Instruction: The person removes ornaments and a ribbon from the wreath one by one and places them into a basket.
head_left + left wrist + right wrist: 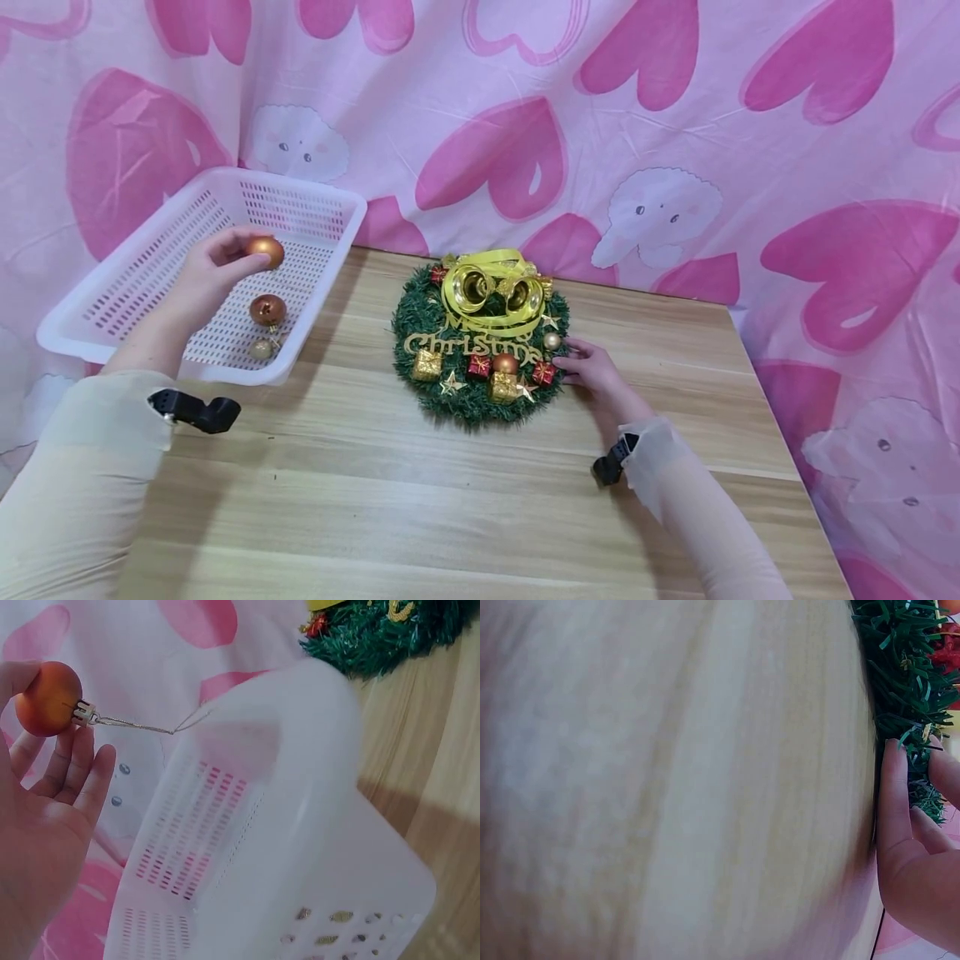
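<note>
We find left grip (202, 279) pinching orange ball (266, 252) over white basket (329, 275), cord (139, 725) trailing from cap. Brown ball (267, 310) and smaller gold ball (262, 349) inside basket. Right grip (597, 372) holds right edge of wreath (417, 313), greenery between thumb and fingers. Wreath lies on desk (360, 508).

Upper gold word (457, 322) on wreath (410, 323) partly covered by yellow ribbon (495, 322), head-view centre, left hand (46, 821) cropped, left-wrist view's left edge, tabletop (667, 780) blurred, right-wrist view's left
</note>
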{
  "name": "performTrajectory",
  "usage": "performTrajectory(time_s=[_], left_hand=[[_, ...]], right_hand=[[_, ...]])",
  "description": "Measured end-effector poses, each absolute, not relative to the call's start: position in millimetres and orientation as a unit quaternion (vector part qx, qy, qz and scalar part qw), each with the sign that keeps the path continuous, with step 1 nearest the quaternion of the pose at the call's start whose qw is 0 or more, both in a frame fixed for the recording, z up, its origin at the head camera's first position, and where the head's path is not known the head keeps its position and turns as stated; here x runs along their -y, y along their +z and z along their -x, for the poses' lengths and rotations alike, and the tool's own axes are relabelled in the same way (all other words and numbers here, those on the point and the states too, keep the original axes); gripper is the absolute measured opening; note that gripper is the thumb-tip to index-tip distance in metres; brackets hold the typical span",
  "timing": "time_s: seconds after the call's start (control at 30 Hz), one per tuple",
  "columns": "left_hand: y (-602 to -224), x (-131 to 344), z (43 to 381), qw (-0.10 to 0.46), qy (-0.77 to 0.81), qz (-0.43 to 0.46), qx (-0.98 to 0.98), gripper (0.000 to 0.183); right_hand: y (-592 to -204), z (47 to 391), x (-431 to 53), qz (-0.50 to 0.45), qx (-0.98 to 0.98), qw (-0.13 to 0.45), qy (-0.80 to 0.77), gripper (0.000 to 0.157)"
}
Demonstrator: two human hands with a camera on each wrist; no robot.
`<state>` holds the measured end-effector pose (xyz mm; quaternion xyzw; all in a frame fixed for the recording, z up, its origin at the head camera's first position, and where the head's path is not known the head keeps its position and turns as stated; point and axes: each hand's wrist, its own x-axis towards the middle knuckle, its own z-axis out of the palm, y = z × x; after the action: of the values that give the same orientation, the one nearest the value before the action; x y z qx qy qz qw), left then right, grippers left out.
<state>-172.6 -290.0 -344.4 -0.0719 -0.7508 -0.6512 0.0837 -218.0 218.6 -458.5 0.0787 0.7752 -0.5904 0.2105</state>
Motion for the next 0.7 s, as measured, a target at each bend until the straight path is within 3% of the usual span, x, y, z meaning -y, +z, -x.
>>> performTrajectory(time_s=[0.43, 0.7], left_hand=[[-348.2, 302.1, 168.5, 0.091, -0.628, 0.049, 0.771, 0.024], [-353.3, 303.1, 167.4, 0.060, -0.562, 0.026, 0.825, 0.025]], right_hand=[[-459.1, 217.5, -218.4, -0.082, -0.777, 0.209, -0.588, 0.066], [-458.2, 218.6, -218.6, -0.082, -0.776, 0.214, -0.588, 0.067]])
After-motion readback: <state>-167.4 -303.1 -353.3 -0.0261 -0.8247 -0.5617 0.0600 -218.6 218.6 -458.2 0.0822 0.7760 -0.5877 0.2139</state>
